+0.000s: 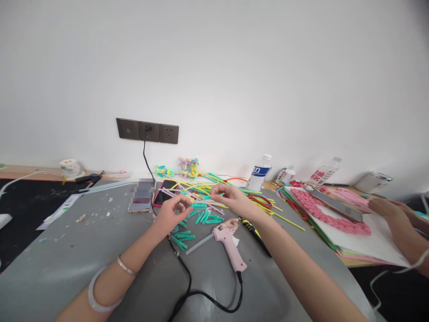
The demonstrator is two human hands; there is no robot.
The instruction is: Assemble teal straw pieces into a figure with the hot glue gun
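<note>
My left hand point(172, 214) is curled in a pinch, thumb and forefinger at the end of a short teal pipe cleaner piece point(199, 205). Opposite it, my right hand point(229, 199) pinches too, with a bit of teal pipe cleaner point(206, 197) at its fingertips. Several bent teal pieces point(183, 237) lie below and between the hands. A pink hot glue gun point(231, 250) rests on the grey mat, its clear glue stick point(200, 244) pointing left. Long yellow, lilac and red pipe cleaners point(281, 218) spread behind my right hand.
Pliers point(254, 232) with black-yellow handles lie under my right forearm. Two phones point(141, 195) point(162, 192) sit left of the pile. A water bottle point(258, 173) and small pipe cleaner figures point(189, 168) stand by the wall. At right, another person's hands point(392, 214) work beside pink braided craft point(321, 212).
</note>
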